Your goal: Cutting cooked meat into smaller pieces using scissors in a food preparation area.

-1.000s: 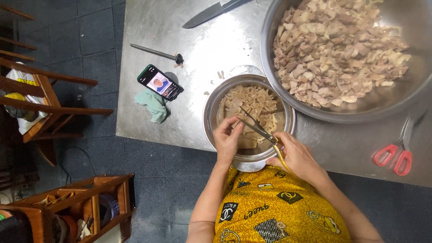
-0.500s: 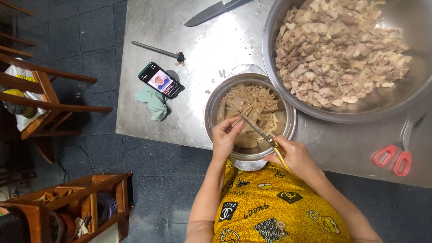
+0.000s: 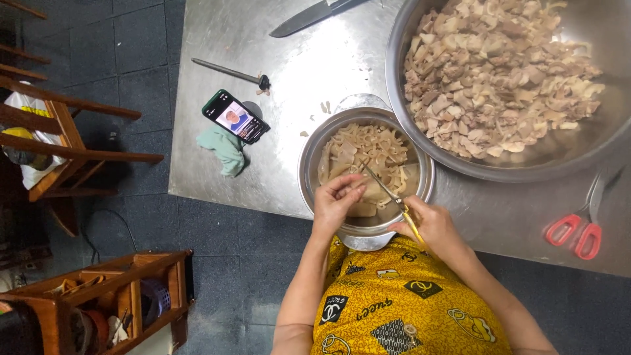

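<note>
Mid-snip: left hand (image 3: pixel 335 200) pinches pale tripe strip (image 3: pixel 363 196) over small round steel bowl (image 3: pixel 309 172), right hand (image 3: pixel 430 223) closed on yellow-handled scissors (image 3: pixel 393 198) w/ blades part open; next cut likely needs strip held taut.

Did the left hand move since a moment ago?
Yes. The left hand slid a little toward the middle of the small bowl, away from its left rim.
</note>
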